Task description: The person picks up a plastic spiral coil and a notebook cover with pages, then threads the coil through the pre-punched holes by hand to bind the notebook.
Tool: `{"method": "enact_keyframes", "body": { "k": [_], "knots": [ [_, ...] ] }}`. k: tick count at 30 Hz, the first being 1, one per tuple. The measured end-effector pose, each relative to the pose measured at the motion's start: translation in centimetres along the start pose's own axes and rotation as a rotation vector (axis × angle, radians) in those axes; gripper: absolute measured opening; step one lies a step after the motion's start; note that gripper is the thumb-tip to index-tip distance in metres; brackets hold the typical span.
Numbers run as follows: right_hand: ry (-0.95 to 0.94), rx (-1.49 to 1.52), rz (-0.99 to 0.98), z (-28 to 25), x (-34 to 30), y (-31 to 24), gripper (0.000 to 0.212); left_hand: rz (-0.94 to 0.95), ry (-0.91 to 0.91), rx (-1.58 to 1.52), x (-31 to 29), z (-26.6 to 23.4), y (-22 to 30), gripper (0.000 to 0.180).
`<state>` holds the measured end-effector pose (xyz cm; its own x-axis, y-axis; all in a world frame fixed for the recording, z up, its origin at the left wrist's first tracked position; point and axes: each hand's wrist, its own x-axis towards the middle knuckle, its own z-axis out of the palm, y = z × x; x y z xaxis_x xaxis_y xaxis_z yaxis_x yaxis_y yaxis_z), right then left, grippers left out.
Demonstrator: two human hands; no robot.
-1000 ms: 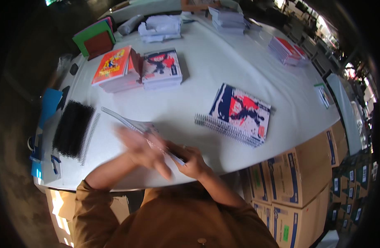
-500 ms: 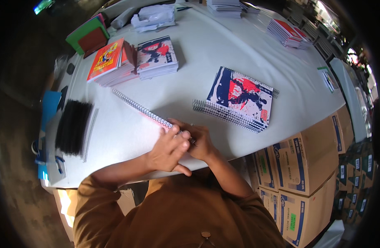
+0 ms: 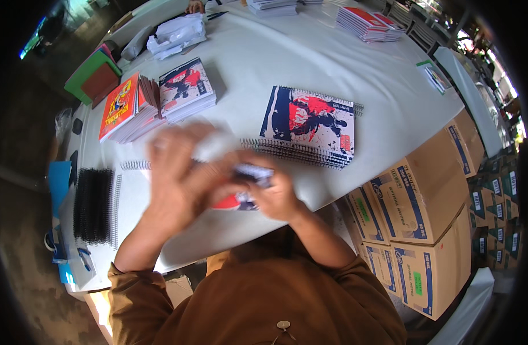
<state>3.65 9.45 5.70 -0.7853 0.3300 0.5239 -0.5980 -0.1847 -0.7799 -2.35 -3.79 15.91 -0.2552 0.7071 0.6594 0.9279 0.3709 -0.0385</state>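
My right hand (image 3: 277, 195) is closed on the edge of a spiral notebook (image 3: 234, 202) near the front of the white table. Parts of its red, navy and white cover show below my fingers, and a wire coil reaches out to the left. Over this notebook is my left hand (image 3: 180, 172), smeared by motion, so its fingers cannot be read. A stack of spiral notebooks (image 3: 313, 122) with the same cover lies just beyond my right hand. Behind my left hand are a stack of unbound navy-and-red books (image 3: 186, 86) and a stack of orange-covered books (image 3: 121, 109).
Black wire coils (image 3: 94, 204) lie at the table's left edge, near blue-handled scissors (image 3: 85, 259). Upright green and brown covers (image 3: 86, 75) and a crumpled plastic bag (image 3: 176, 34) stand farther back. Cardboard boxes (image 3: 416, 201) are stacked at right. Another person's hand (image 3: 195, 6) shows at the far edge.
My left hand has lifted off the coil and moved up and left, blurring. My right hand keeps hold of the notebook, whose cover now shows. The view has shifted; another person's hand has appeared.
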Motion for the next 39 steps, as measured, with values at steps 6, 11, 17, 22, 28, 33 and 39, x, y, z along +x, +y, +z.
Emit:
{"method": "enact_keyframes", "body": {
  "k": [6, 11, 17, 22, 28, 33, 39],
  "knots": [
    [-0.010, -0.797, -0.534, -11.0, 5.8, -6.1, 0.030, -0.036, 0.332, -0.140, 2.3, 9.2, -3.8, 0.027],
    [0.044, -0.863, -0.100, -18.7, -0.6, -1.4, 0.026, -0.141, 0.126, -0.442, -1.3, 17.7, -0.2, 0.022],
    [0.643, -0.709, 0.007, -14.8, -2.5, 2.0, 0.032, -0.590, 0.282, -0.711, -2.2, 19.3, -2.2, 0.025],
    [0.688, -0.654, -0.177, -14.7, -3.2, 1.9, 0.052, -0.554, 0.063, -0.269, -0.2, 17.5, -10.1, 0.030],
    [0.472, -0.724, -0.603, -7.2, -1.1, 0.7, 0.063, -0.592, -0.302, 0.225, -5.5, 12.7, -19.4, 0.040],
    [0.138, -0.034, 0.170, -1.4, 0.6, 1.0, 0.070, -0.875, -0.230, -0.391, -8.5, -0.5, -9.0, 0.028],
    [-0.127, 0.012, 0.276, 0.8, 0.5, 0.9, 0.014, -1.024, 0.164, -1.116, -15.3, -1.9, -6.3, 0.032]
  ]
}}
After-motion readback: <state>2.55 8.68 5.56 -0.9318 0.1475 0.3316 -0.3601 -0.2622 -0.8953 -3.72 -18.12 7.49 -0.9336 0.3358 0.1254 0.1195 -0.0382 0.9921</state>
